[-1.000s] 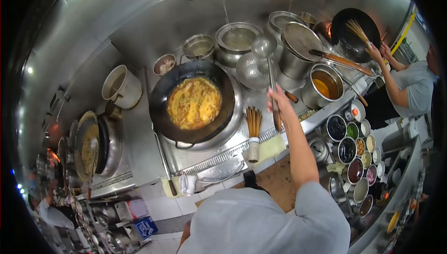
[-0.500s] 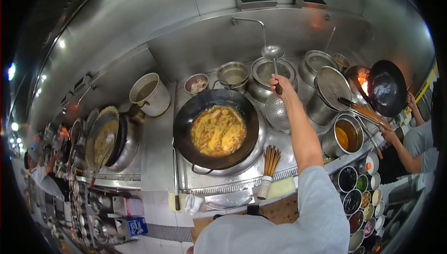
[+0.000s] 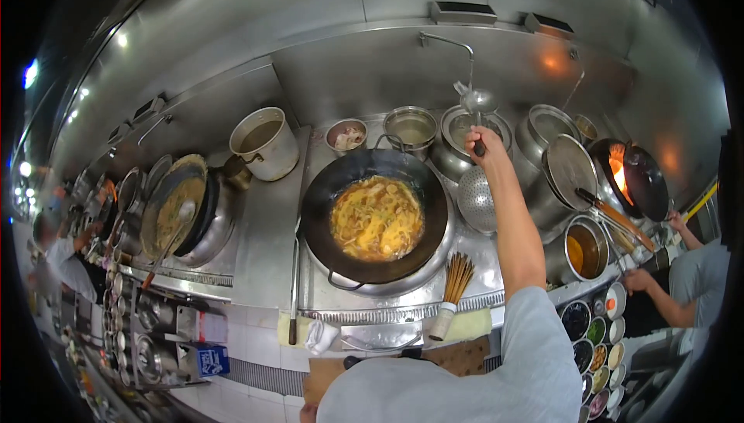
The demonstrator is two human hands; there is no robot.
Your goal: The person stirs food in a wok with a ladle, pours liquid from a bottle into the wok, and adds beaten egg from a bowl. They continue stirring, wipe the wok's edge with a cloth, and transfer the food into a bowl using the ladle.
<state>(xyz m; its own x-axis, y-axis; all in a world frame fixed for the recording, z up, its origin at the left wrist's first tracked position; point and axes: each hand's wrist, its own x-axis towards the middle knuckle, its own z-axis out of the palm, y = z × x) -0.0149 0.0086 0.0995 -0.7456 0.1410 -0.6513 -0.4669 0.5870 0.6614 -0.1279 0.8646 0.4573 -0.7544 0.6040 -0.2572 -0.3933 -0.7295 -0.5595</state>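
Observation:
My right hand [image 3: 487, 144] is wrapped round the dark handle of a metal ladle [image 3: 482, 101], arm stretched forward. The ladle's bowl is under the wall spout [image 3: 470, 67], and water splashes off it above a steel pot [image 3: 460, 125]. In front of me a large black wok [image 3: 325, 245] sits on the burner. It holds a yellow egg-like mixture with strips in brownish liquid [image 3: 377, 218]. At the bottom edge a small bit of skin, apparently my left hand [image 3: 308, 414], shows beside my body; its fingers are hidden.
A perforated strainer [image 3: 478, 200] lies right of the wok, with a bamboo brush [image 3: 457, 280] nearer me. A long-handled tool [image 3: 294, 291] rests at the left. Flames [image 3: 618, 167] rise near a co-worker's tilted wok [image 3: 647, 183]. Ingredient tubs [image 3: 597, 331] stand at the lower right.
The view has shifted, so the scene sits further right and lower. Water now splashes off the ladle. The co-worker's wok at the right has dropped lower beside the flames.

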